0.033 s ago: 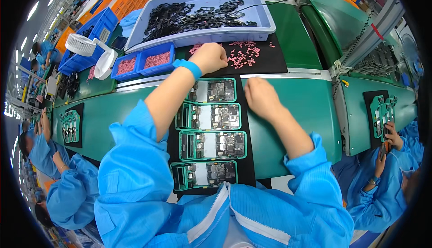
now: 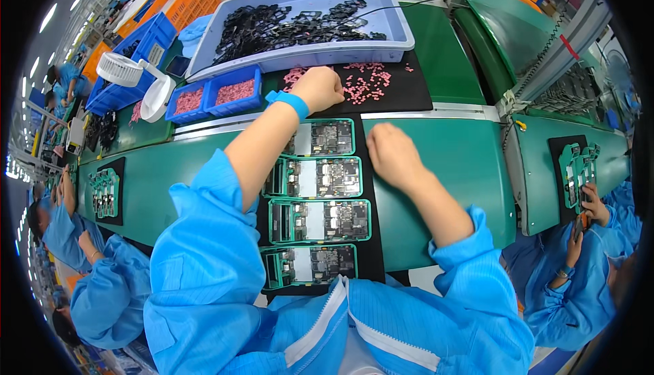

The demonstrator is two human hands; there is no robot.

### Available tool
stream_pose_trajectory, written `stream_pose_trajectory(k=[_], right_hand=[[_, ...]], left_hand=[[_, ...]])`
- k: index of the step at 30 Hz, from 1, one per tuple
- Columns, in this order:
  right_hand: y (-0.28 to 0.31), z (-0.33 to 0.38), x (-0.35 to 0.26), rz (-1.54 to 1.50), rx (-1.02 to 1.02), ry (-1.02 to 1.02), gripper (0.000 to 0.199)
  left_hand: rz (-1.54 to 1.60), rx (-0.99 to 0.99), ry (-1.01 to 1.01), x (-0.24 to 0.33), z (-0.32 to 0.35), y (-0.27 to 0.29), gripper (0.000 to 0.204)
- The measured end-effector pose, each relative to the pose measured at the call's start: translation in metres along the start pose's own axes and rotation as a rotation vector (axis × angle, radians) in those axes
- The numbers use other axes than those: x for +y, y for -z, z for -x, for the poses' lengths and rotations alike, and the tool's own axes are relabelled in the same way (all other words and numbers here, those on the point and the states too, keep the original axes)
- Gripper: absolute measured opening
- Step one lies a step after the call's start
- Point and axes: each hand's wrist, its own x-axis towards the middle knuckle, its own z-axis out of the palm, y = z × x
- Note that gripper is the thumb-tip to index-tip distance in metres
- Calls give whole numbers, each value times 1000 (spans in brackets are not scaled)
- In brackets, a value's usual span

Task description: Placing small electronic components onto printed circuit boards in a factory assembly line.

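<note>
Green-framed boards (image 2: 320,221), long axes sideways, chip ends rightward; left hand (image 2: 319,89), right hand (image 2: 394,153): grips indiscernible

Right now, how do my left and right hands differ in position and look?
Your left hand is at the scattered pink pieces, while your right hand is over the green work surface.
Your left hand reaches farther from your body than your right hand.
Your left hand has a blue band at the wrist; your right hand has none.
Both are ungloved and curled.
</note>
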Motion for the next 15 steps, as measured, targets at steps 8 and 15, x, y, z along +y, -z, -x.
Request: stream_pose_trajectory(k=[8, 15], right_hand=[[5, 26, 1, 23, -27, 9, 8], [6, 38, 3, 2, 5, 68, 8]], left_hand=[[-109, 117, -3, 8, -33, -30, 19], [-207, 41, -21, 18, -26, -32, 18]])
